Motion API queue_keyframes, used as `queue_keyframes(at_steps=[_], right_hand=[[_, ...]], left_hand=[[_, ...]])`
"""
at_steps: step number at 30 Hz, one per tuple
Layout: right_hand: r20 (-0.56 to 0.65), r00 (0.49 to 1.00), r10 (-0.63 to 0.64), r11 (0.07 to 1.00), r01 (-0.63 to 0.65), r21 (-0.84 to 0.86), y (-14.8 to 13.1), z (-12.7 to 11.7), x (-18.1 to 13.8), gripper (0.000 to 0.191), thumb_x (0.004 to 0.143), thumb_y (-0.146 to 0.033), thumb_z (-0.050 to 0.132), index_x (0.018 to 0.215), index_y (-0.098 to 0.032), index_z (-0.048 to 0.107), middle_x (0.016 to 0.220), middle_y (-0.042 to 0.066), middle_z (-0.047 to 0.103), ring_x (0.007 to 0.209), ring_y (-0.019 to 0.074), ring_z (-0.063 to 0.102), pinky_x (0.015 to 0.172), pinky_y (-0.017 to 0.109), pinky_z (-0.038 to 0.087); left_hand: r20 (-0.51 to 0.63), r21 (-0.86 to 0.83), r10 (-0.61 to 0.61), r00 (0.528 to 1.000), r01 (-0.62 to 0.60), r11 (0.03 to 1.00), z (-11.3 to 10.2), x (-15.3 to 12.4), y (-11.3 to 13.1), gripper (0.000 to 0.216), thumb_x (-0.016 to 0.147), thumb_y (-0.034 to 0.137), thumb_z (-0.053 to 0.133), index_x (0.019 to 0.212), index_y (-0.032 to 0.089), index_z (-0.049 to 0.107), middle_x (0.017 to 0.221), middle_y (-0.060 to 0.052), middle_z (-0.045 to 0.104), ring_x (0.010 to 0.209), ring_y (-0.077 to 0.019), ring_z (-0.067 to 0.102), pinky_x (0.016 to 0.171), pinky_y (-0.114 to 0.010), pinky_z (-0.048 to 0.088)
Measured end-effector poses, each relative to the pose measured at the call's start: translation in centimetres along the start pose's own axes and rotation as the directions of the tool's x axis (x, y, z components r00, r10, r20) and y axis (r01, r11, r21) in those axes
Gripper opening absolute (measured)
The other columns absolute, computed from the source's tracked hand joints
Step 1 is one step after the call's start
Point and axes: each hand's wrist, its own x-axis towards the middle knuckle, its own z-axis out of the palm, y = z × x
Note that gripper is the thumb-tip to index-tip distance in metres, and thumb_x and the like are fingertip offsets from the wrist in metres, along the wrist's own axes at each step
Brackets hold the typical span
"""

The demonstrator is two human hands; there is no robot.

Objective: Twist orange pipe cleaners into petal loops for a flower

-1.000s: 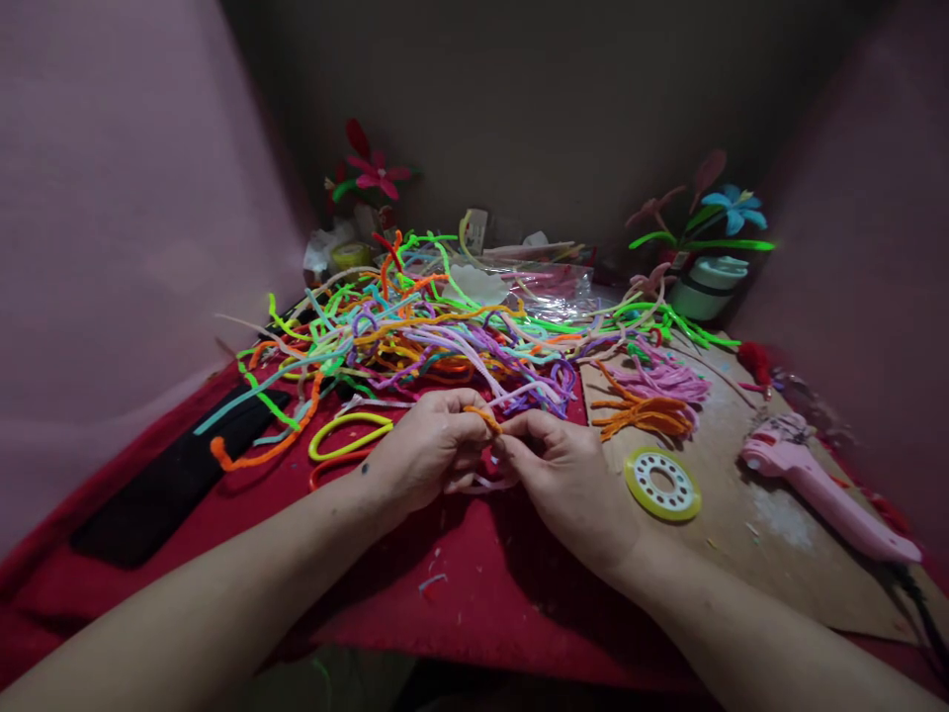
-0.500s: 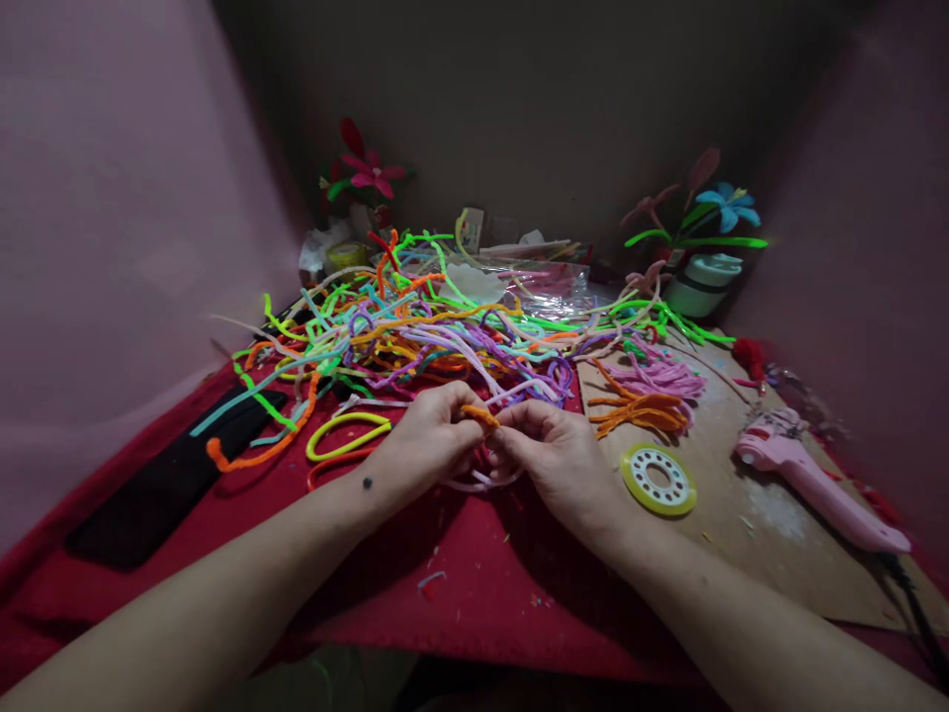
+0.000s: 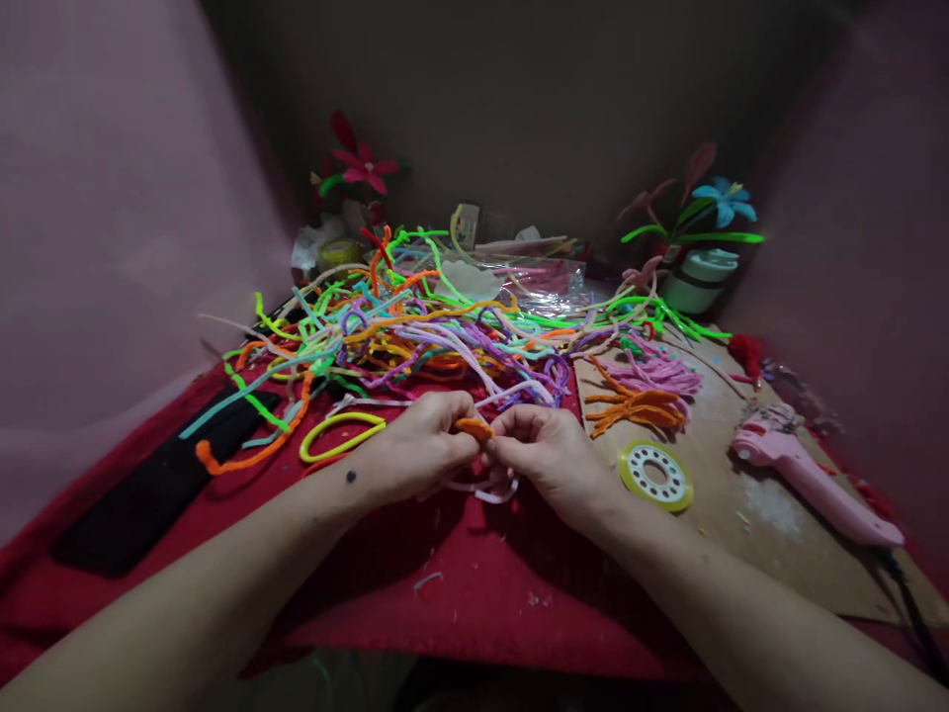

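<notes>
Orange fuzzy piece [image 3: 474, 428] pinched between fingertips above red cloth [image 3: 481, 603]

Small and rounded, the orange piece sits at the middle of the view, just in front of a heap of coloured stems [image 3: 422, 331]. The left hand [image 3: 422, 445] grips it with thumb and forefinger closed, so that only part of it shows; the other fingers curl beneath, mostly hidden. The right hand [image 3: 553, 460] brings its thumb and forefinger nearly together at the piece's right end; whether they clasp it or only touch it, I cannot tell.

Just below the hands, a pale lilac stem [image 3: 496, 498] curves over the cloth. A yellow loop [image 3: 326, 459] lies beside the left wrist, and farther left rests a flat black object [image 3: 140, 485].

To the right, a brown board [image 3: 712, 564] carries an orange bundle of stems [image 3: 642, 410], a pink bundle [image 3: 659, 374] touching it, a roll of yellow tape [image 3: 674, 480] and a pink glue gun [image 3: 816, 485] whose cord trails toward the near edge.

Behind the heap lies a clear plastic packet [image 3: 549, 282]. At the back, a blue flower [image 3: 723, 203] stands on the right near a pale container [image 3: 701, 282], and a deep pink flower [image 3: 366, 166] on the left.
</notes>
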Motion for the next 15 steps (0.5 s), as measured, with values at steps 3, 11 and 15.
queue_keyframes(at_steps=[3, 11, 15], right_hand=[[0.036, 0.999, 0.028, 0.998, -0.03, 0.048, -0.2, 0.1, -0.1, 0.012, 0.061, -0.022, 0.065, 0.062, -0.015, 0.055, 0.049, -0.004, 0.057, 0.04, 0.0084, 0.051, 0.043, 0.022, 0.046], [-0.043, 0.994, -0.098, 0.987, 0.103, 0.125, -0.4, 0.3, -0.2, 0.015, 0.064, -0.024, 0.068, 0.068, -0.015, 0.058, 0.054, -0.004, 0.06, 0.047, 0.0069, 0.054, 0.048, 0.019, 0.044], [-0.083, 0.99, -0.114, 0.992, 0.118, 0.052, -0.3, 0.5, -0.4, 0.01, 0.065, -0.022, 0.066, 0.066, -0.016, 0.058, 0.051, -0.004, 0.058, 0.046, 0.0075, 0.053, 0.048, 0.02, 0.044]], left_hand=[[0.058, 0.064, -0.006, 0.998, 0.003, 0.998, -0.5, -0.1, 0.3, 0.01, 0.064, 0.013, 0.055, 0.071, 0.017, 0.048, 0.047, 0.008, 0.049, 0.033, -0.0042, 0.038, 0.03, -0.013, 0.027], [0.149, -0.299, 0.018, 0.989, 0.028, 0.954, -1.2, 0.4, -0.3, 0.009, 0.063, 0.013, 0.053, 0.071, 0.015, 0.056, 0.041, 0.006, 0.045, 0.03, -0.0044, 0.03, 0.03, -0.016, 0.027], [0.089, -0.262, -0.025, 0.996, 0.048, 0.964, -0.9, 0.4, -0.4, 0.004, 0.061, 0.014, 0.055, 0.062, 0.016, 0.052, 0.041, 0.006, 0.045, 0.03, -0.0036, 0.029, 0.03, -0.016, 0.019]])
